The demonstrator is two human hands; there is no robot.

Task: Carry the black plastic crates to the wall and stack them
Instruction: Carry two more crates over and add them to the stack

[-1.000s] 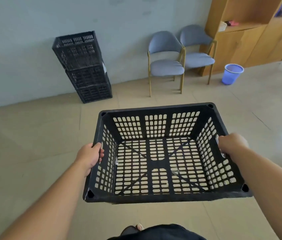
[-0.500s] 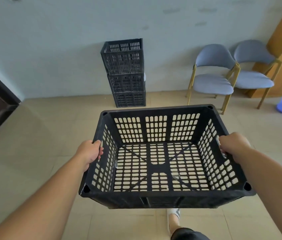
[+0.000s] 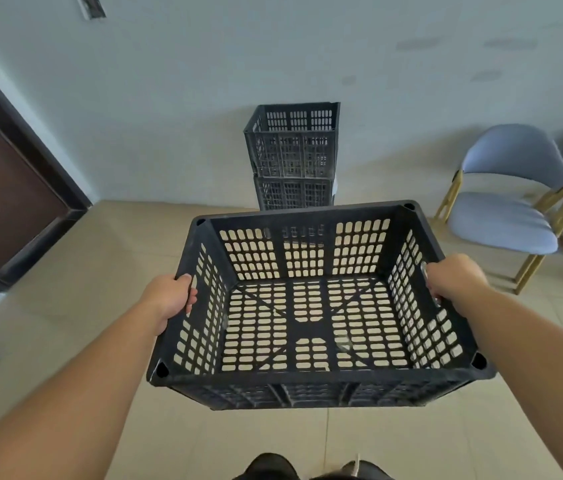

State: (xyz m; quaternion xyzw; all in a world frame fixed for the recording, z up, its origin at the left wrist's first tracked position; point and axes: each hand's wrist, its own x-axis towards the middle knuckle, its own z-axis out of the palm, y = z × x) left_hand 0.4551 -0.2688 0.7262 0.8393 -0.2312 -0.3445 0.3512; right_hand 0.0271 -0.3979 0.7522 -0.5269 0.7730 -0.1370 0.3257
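Gripping black crate (image 3: 311, 379) between left hand (image 3: 169, 299) and right hand (image 3: 455, 282), one each side wall

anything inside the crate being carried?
No. The carried crate is empty; only floor tiles show through its slotted bottom, while the left hand and right hand grip its side walls.

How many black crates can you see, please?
3. The held crate is between the left hand and right hand; a top crate sits on a lower crate at the wall. More may be hidden behind the held crate.
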